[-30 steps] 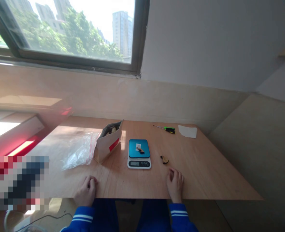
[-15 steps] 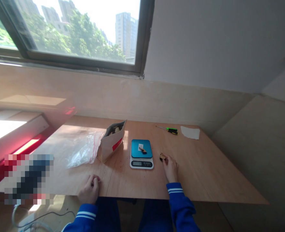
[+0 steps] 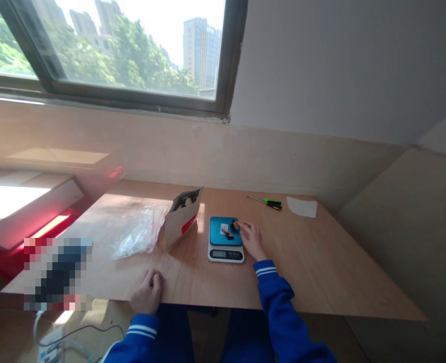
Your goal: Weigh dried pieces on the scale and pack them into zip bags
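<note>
Dried piece (image 3: 234, 225): at or just above the right part of the blue plate (image 3: 216, 239) of the scale (image 3: 211, 254). Nearest me, in front and left of the scale, the left hand (image 3: 146, 292) rests loosely curled at the table (image 3: 192, 282) edge; I see nothing in it. I would leave it there, off the scale. At the scale's right side, the right hand (image 3: 252, 239) has its fingers drawn narrow, touching the piece; I cannot tell whether they pinch it. Seat the piece wholly within the plate rim, beside the second piece (image 3: 228, 234), then lift straight up; a lingering fingertip would probably falsify the reading. An open paper bag (image 3: 181, 222) stands left of the scale; a screwdriver (image 3: 272, 201) lies beyond its right side.
</note>
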`<state>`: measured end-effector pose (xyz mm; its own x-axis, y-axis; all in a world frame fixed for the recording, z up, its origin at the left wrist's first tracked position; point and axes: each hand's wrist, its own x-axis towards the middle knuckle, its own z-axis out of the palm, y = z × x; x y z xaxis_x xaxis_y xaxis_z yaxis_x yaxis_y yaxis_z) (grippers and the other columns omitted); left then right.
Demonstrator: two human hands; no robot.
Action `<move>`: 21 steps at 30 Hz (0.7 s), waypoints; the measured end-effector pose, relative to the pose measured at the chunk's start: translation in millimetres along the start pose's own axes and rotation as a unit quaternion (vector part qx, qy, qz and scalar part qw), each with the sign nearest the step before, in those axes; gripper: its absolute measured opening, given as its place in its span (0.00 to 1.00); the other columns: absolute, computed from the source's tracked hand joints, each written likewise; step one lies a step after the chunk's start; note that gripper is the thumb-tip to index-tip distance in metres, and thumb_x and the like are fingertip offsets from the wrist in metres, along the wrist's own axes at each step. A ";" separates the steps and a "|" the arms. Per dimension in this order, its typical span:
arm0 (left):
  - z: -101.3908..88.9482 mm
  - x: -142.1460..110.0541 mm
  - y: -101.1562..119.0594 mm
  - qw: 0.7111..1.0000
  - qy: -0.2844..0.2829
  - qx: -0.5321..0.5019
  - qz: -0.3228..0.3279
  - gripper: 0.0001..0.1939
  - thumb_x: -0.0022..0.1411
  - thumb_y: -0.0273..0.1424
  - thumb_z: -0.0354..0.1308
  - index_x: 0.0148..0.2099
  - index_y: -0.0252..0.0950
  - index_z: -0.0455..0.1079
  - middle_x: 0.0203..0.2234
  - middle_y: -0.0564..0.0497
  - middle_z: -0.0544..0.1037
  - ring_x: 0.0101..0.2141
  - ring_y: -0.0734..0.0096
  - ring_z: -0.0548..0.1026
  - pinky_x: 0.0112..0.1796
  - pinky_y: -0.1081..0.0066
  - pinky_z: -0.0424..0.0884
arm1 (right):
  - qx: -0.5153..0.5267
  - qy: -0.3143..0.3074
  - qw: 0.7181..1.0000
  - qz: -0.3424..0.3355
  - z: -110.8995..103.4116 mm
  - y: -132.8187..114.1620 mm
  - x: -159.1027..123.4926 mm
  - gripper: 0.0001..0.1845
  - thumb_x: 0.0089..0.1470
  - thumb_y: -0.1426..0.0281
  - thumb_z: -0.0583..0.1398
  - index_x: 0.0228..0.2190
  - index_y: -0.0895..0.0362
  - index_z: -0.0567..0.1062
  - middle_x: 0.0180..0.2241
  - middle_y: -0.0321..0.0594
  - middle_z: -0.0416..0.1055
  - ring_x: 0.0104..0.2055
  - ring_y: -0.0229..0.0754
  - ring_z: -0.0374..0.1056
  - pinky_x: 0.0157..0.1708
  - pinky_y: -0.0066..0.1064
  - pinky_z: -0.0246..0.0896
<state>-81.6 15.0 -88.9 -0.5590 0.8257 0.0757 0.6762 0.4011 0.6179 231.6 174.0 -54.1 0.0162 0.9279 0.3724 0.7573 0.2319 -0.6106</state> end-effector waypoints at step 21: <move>-92.8 73.2 169.7 0.936 0.129 -0.200 0.258 0.21 0.59 0.37 0.55 0.54 0.34 0.63 0.52 0.39 0.69 0.55 0.55 0.66 0.55 0.53 0.61 | 0.072 -0.184 0.915 -0.352 -34.7 -193.9 35.0 0.28 0.53 0.87 0.49 0.52 0.59 0.70 0.50 0.49 0.69 0.56 0.45 0.62 0.59 0.43 0.58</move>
<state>-52.3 106.7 94.2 -0.3396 0.7250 0.5992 0.6825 -0.2484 0.6874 108.0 151.4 101.6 -0.6842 0.5629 0.4637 0.4012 0.8215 -0.4053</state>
